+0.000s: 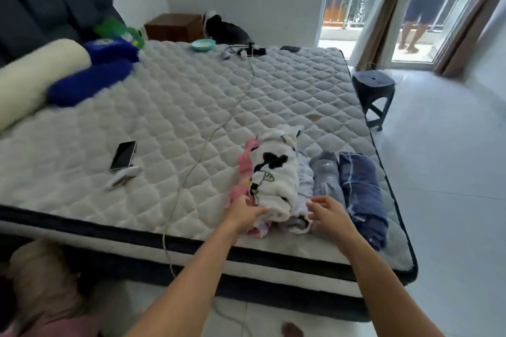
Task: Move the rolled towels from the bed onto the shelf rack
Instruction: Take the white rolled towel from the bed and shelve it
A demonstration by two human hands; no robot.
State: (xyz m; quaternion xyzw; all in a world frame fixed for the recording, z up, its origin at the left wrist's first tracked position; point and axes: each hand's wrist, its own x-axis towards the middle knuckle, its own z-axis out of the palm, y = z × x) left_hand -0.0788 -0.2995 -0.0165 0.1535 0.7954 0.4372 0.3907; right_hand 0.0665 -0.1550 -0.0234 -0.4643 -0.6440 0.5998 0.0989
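Several rolled towels lie side by side near the front right corner of the bed (pixel 169 107): a pink one (pixel 244 169), a white one with black patches (pixel 276 175), a thin white one (pixel 305 180), a grey one (pixel 325 175) and a dark blue one (pixel 361 189). My left hand (pixel 244 213) touches the near end of the white patched towel and the pink one, fingers slightly bent. Over the near end of the thin white towel hovers my right hand (pixel 327 213), fingers spread and relaxed, holding nothing. No shelf rack is in view.
A phone (pixel 123 155) and a white charger cable (pixel 213 131) lie on the mattress to the left. A bolster (pixel 32 74), blue plush (pixel 90 79), a bowl (pixel 203 44) and a cat (pixel 224 29) are at the far end. A dark stool (pixel 373 96) stands right of the bed. A person stands on the balcony.
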